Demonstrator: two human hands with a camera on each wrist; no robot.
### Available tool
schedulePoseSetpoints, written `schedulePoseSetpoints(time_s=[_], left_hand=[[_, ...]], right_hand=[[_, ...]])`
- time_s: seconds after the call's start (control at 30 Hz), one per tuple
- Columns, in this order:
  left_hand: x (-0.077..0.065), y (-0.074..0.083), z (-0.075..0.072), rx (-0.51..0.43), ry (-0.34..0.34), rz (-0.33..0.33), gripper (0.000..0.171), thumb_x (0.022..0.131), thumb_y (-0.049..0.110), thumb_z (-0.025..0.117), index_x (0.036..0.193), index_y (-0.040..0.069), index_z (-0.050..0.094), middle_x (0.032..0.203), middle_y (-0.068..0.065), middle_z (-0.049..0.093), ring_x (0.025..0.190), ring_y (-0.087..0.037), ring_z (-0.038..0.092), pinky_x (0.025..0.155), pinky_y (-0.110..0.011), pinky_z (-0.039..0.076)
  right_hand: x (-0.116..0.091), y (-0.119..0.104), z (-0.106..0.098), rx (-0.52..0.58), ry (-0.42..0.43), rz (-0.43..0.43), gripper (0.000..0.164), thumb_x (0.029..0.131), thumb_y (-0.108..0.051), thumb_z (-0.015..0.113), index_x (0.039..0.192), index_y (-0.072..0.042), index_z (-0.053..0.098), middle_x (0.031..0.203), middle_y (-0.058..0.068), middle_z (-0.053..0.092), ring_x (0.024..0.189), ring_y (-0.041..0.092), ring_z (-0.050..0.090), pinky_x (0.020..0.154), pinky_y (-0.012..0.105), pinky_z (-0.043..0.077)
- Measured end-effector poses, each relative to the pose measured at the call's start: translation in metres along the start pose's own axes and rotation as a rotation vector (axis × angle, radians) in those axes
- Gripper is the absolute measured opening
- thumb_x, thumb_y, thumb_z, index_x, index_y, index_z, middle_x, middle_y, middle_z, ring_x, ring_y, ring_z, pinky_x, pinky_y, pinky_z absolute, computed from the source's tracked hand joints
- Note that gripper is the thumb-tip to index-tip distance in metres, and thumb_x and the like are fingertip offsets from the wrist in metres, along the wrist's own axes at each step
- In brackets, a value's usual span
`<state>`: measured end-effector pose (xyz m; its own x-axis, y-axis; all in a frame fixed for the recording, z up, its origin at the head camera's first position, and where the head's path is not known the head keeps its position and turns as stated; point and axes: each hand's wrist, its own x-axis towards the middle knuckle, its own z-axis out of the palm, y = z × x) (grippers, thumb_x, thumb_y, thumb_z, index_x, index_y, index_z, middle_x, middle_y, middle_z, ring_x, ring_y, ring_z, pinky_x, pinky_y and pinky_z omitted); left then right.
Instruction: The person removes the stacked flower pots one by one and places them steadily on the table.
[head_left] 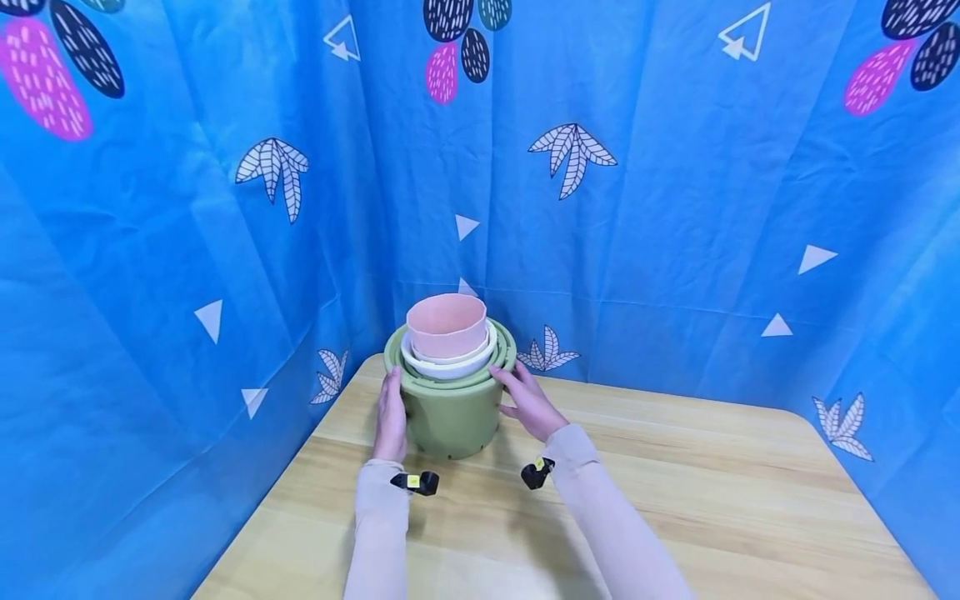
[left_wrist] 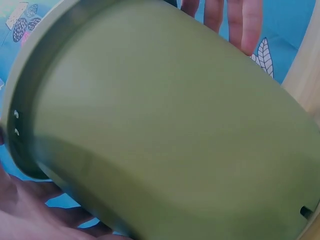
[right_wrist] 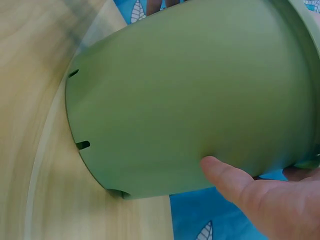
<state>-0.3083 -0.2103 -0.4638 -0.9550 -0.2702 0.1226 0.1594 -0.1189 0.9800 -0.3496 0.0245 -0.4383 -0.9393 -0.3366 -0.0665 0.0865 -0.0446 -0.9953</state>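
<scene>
A stack of nested flower pots stands towards the table's back left corner in the head view. The large green flower pot (head_left: 453, 421) is outermost, with small slots near its base. Inside it sit another green rim, a white pot (head_left: 457, 365) and, on top, a pink pot (head_left: 447, 321). My left hand (head_left: 391, 417) lies along the green pot's left side, fingers extended towards the rim. On the opposite side, my right hand (head_left: 531, 404) touches the pot at and below the rim. Its thumb (right_wrist: 227, 177) rests straight on the green wall in the right wrist view.
The pots stand on a light wooden table (head_left: 712, 492). A blue patterned curtain (head_left: 660, 208) hangs close behind them and along the left side. Each sleeve bears a small black device, the left device (head_left: 416, 482) and the right device (head_left: 537, 473).
</scene>
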Motion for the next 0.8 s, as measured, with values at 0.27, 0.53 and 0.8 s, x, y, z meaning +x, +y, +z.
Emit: schedulePoseSetpoints(time_s=[0.27, 0.53, 0.8], left_hand=[[-0.001, -0.003, 0.009, 0.022, -0.050, -0.034, 0.069, 0.110, 0.054, 0.032, 0.166, 0.017, 0.017, 0.175, -0.010, 0.016, 0.163, -0.031, 0.007, 0.133, -0.058, 0.007], [-0.003, -0.006, 0.019, 0.051, -0.113, -0.043, 0.074, 0.108, 0.059, 0.032, 0.168, 0.020, 0.010, 0.176, -0.009, 0.009, 0.163, -0.033, 0.005, 0.129, -0.067, 0.011], [-0.006, -0.007, 0.029, 0.029, -0.183, -0.057, 0.073, 0.109, 0.056, 0.033, 0.168, 0.020, 0.009, 0.176, -0.012, 0.007, 0.162, -0.041, 0.004, 0.123, -0.077, 0.009]], right_hand=[[-0.009, 0.004, -0.016, 0.041, 0.014, 0.004, 0.087, 0.103, -0.046, 0.060, 0.167, -0.021, 0.007, 0.174, 0.010, 0.015, 0.161, 0.037, 0.018, 0.127, 0.062, 0.028], [-0.014, 0.007, -0.030, 0.099, 0.020, -0.005, 0.084, 0.102, -0.045, 0.060, 0.167, -0.022, 0.011, 0.171, 0.011, 0.022, 0.160, 0.040, 0.019, 0.126, 0.063, 0.027], [-0.027, 0.007, -0.042, 0.095, 0.035, -0.011, 0.086, 0.103, -0.045, 0.059, 0.167, -0.020, 0.008, 0.172, 0.013, 0.019, 0.160, 0.041, 0.017, 0.127, 0.063, 0.025]])
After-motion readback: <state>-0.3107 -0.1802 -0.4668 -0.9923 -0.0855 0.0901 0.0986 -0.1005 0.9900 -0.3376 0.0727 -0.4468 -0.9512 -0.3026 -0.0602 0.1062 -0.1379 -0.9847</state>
